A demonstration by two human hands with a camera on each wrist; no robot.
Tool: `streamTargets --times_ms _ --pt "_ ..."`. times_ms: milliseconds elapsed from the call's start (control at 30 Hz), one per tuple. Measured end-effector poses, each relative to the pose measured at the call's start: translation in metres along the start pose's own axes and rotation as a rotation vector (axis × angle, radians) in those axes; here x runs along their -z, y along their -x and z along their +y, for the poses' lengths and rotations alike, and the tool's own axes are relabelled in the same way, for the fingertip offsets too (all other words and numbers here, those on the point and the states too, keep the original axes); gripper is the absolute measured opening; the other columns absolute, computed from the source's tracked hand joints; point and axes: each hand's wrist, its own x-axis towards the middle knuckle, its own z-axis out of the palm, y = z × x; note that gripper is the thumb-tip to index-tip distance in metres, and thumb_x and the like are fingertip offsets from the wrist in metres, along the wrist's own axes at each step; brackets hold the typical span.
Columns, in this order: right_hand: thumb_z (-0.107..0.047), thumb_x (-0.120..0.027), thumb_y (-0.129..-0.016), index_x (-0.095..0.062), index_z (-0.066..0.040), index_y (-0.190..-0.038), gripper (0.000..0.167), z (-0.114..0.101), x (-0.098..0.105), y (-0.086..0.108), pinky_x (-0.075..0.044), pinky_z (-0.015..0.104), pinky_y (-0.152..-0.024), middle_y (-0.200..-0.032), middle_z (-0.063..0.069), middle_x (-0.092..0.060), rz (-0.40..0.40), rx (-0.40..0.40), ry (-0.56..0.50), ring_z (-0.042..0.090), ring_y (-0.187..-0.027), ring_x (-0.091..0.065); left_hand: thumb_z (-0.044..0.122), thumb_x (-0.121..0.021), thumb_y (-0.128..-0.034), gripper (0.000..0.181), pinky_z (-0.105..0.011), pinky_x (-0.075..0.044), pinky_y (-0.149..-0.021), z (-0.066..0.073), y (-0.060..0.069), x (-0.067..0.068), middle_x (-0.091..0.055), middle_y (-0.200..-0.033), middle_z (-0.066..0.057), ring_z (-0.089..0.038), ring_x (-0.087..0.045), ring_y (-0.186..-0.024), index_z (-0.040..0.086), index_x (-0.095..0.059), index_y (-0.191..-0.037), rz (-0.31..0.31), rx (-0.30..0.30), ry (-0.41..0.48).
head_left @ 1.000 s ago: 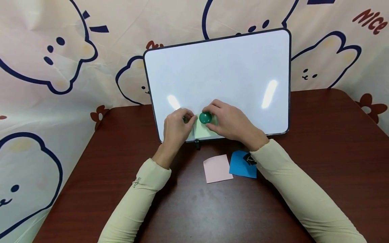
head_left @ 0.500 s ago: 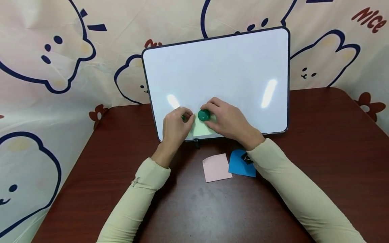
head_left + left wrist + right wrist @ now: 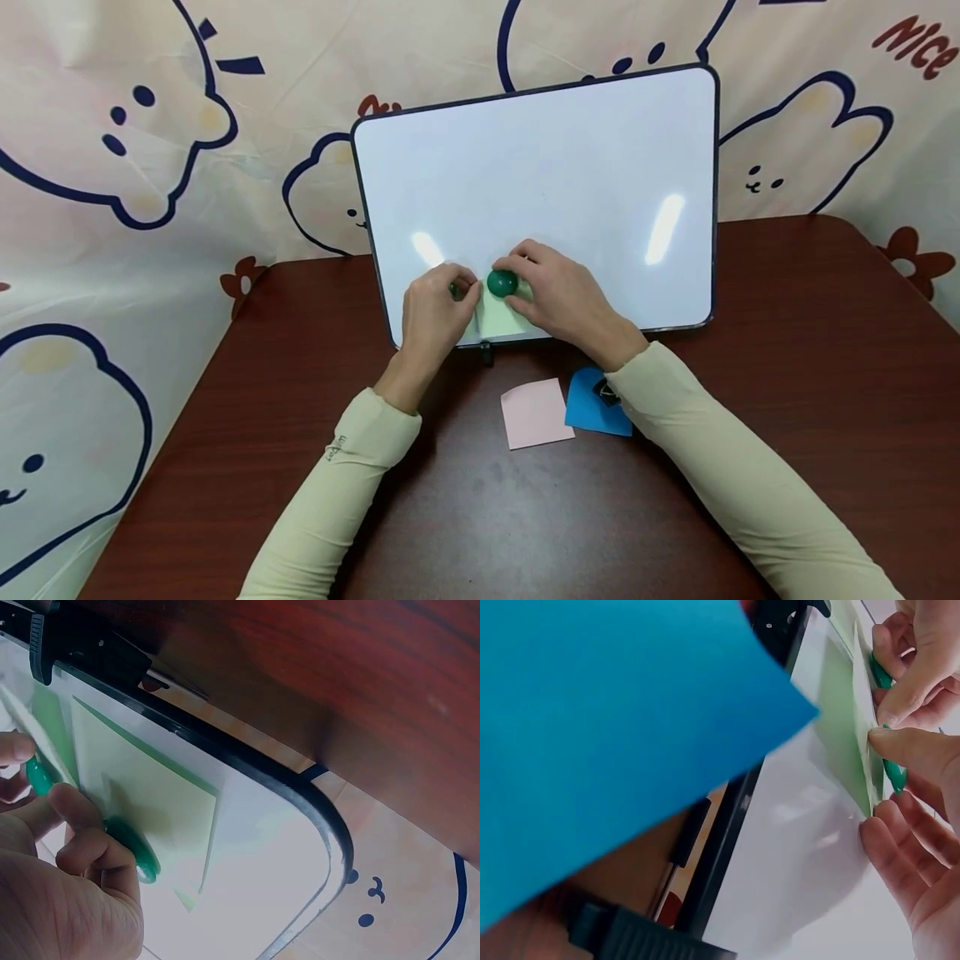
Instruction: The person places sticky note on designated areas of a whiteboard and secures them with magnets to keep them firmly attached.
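Note:
In the head view my right hand (image 3: 566,292) holds a round green magnet (image 3: 502,283) between thumb and fingers, over a pale green sticky note (image 3: 498,318) low on the whiteboard (image 3: 540,183). That note stands partly away from the board in the right wrist view, with my right thumb (image 3: 911,746) at its edge. My left hand (image 3: 438,312) is close beside it, thumb and forefinger meeting at the note's edge. Behind the left fingers, a second green magnet (image 3: 135,851) sits on another pale green note (image 3: 157,772).
A pink note (image 3: 537,414) and a blue note (image 3: 597,408) lie on the brown table (image 3: 480,533) before the board. The blue note (image 3: 630,727) fills much of the right wrist view. A black clip (image 3: 487,354) is at the board's lower edge.
My right hand and its magnet have shifted slightly left and up. My left hand stays nearly in place.

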Motion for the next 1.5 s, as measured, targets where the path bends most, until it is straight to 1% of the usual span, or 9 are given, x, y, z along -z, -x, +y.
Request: streamTargets --times_ms 233,433,667,833,933,1033,1233,1333,1500 --pt "-0.017 -0.078 -0.087 -0.069 -0.011 -0.122 0.036 0.001 -0.001 0.001 -0.057 0.037 -0.091 -0.120 0.008 -0.062 0.024 0.026 0.021 0.023 -0.108 -0.063 0.015 -0.072 -0.0912 0.010 -0.032 -0.057 -0.067 0.002 -0.001 0.001 -0.074 -0.084 -0.008 -0.020 -0.069 -0.075 0.006 -0.074 -0.091 0.009 -0.009 -0.008" --pt "-0.015 -0.077 -0.087 -0.070 -0.010 -0.122 0.035 0.001 -0.002 0.000 -0.056 0.036 -0.091 -0.119 0.009 -0.062 0.040 0.041 0.027 0.023 -0.108 -0.062 0.015 -0.072 -0.0912 0.010 -0.033 -0.056 -0.067 0.002 -0.001 0.001 -0.074 -0.084 -0.008 -0.020 -0.069 -0.076 0.006 -0.075 -0.092 0.006 -0.001 -0.006" --pt "-0.015 -0.077 -0.088 -0.068 -0.010 -0.124 0.038 0.000 0.000 0.001 -0.056 0.036 -0.092 -0.121 0.009 -0.062 0.016 0.032 0.030 0.023 -0.109 -0.062 0.017 -0.072 -0.0914 0.010 -0.033 -0.056 -0.067 0.003 -0.001 0.002 -0.074 -0.085 -0.008 -0.020 -0.069 -0.076 0.007 -0.075 -0.093 -0.005 0.014 -0.016" --pt "-0.019 -0.076 -0.089 -0.066 -0.012 -0.127 0.039 -0.003 0.008 0.005 -0.057 0.036 -0.089 -0.123 0.008 -0.061 0.004 0.010 -0.001 0.022 -0.108 -0.062 0.018 -0.072 -0.0914 0.011 -0.033 -0.057 -0.069 0.003 -0.001 0.003 -0.075 -0.086 -0.007 -0.020 -0.069 -0.078 0.007 -0.075 -0.093 -0.015 0.032 -0.022" --pt "-0.022 -0.074 -0.091 -0.067 -0.013 -0.125 0.036 -0.004 0.015 0.012 -0.057 0.038 -0.084 -0.122 0.007 -0.062 0.017 -0.006 -0.035 0.022 -0.101 -0.064 0.018 -0.073 -0.0912 0.011 -0.033 -0.057 -0.071 0.003 0.000 0.002 -0.075 -0.086 -0.008 -0.020 -0.069 -0.078 0.007 -0.075 -0.093 -0.020 0.036 -0.023" --pt "-0.020 -0.074 -0.091 -0.068 -0.012 -0.122 0.033 -0.004 0.022 0.022 -0.058 0.038 -0.082 -0.121 0.007 -0.063 0.037 -0.006 -0.056 0.022 -0.095 -0.066 0.018 -0.073 -0.0911 0.011 -0.033 -0.058 -0.071 0.003 0.000 0.001 -0.075 -0.087 -0.008 -0.019 -0.069 -0.078 0.007 -0.075 -0.093 -0.024 0.037 -0.023" --pt "-0.014 -0.074 -0.089 -0.067 -0.014 -0.122 0.034 0.001 0.036 0.042 -0.059 0.037 -0.079 -0.121 0.007 -0.064 0.051 0.015 -0.051 0.020 -0.091 -0.066 0.017 -0.073 -0.0907 0.011 -0.033 -0.057 -0.070 0.004 0.000 0.000 -0.075 -0.087 -0.007 -0.019 -0.068 -0.078 0.007 -0.075 -0.094 -0.010 0.037 -0.023" --pt "-0.015 -0.075 -0.089 -0.068 -0.016 -0.121 0.032 0.005 0.042 0.051 -0.058 0.035 -0.076 -0.120 0.005 -0.064 0.038 0.004 -0.044 0.019 -0.091 -0.065 0.017 -0.073 -0.0906 0.010 -0.033 -0.057 -0.070 0.003 0.000 0.000 -0.075 -0.087 -0.007 -0.019 -0.068 -0.078 0.007 -0.075 -0.094 -0.009 0.037 -0.022" --pt "-0.016 -0.076 -0.088 -0.069 -0.016 -0.118 0.030 0.016 0.049 0.067 -0.059 0.036 -0.073 -0.117 0.005 -0.066 -0.014 -0.001 -0.026 0.020 -0.090 -0.066 0.017 -0.073 -0.0905 0.010 -0.034 -0.057 -0.071 0.002 0.000 0.001 -0.075 -0.087 -0.007 -0.020 -0.069 -0.079 0.008 -0.075 -0.093 -0.013 0.039 -0.026"
